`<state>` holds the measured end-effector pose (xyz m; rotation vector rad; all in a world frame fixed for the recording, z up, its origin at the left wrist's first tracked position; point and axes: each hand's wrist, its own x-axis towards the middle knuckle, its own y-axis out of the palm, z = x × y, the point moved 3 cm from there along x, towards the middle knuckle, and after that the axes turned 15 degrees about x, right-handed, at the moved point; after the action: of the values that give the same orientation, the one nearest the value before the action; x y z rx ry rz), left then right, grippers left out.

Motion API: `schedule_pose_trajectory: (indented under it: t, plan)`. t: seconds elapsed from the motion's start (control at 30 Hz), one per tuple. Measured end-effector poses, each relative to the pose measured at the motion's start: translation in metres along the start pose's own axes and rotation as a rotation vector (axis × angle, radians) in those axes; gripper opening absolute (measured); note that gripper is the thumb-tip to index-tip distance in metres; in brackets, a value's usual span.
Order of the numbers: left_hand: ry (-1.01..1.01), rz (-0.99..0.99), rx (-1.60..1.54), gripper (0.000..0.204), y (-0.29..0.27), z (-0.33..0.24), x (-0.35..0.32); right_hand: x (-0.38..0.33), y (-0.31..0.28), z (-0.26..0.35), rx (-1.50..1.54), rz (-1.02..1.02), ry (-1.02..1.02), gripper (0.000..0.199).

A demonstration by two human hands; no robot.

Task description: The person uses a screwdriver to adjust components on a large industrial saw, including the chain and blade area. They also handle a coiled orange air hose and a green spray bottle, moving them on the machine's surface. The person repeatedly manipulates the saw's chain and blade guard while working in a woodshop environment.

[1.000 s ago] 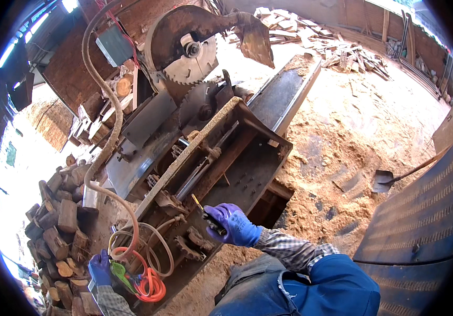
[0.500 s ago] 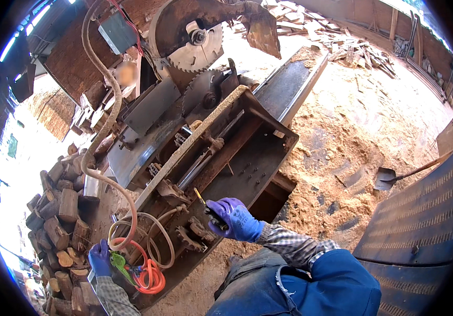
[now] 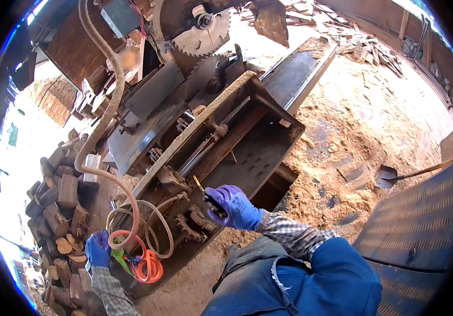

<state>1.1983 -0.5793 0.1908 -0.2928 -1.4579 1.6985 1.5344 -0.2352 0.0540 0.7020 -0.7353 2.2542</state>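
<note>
A thin tool (image 3: pixel 214 204) is held by the right hand (image 3: pixel 237 209), its fingers curled closed around the black body; its yellow tip (image 3: pixel 199 184) is left bare. Its long axis is slanted, with the tip pointed forward and leftward from those fingers, roughly crosswise to the dusty beam (image 3: pixel 195 131) ahead. Whether the machine is touched by the tip cannot be told. The left hand (image 3: pixel 98 248) is placed beside a green piece (image 3: pixel 118 256) and a coiled orange hose (image 3: pixel 149 268); its fingers are partly hidden, so their grip cannot be told. Just left of and below the right fingers, a sprocket (image 3: pixel 188 229) is seen. Logs (image 3: pixel 68 190) are stacked left of the left fingers. Beyond the right fingers, a saw blade (image 3: pixel 205 37) is mounted; to their right, the floor (image 3: pixel 331 142) is covered with sawdust, and a shovel (image 3: pixel 387 177) is laid.
</note>
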Motion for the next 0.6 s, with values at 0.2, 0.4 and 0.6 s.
schedule_pose_trajectory:
  t: [0.2, 0.4, 0.6]
  plan:
    - [-0.04, 0.077, 0.12, 0.045, -0.01, -0.008, 0.004, -0.001, 0.007, 0.003, 0.009, 0.014, 0.001, 0.06]
    - [-0.209, 0.111, -0.221, 0.04, 0.013, 0.018, 0.006, -0.006, -0.011, 0.008, -0.016, -0.04, -0.001, 0.062]
    - [-0.253, 0.116, -0.435, 0.042, 0.034, 0.04, 0.009, -0.02, -0.053, 0.004, -0.147, -0.172, 0.044, 0.062]
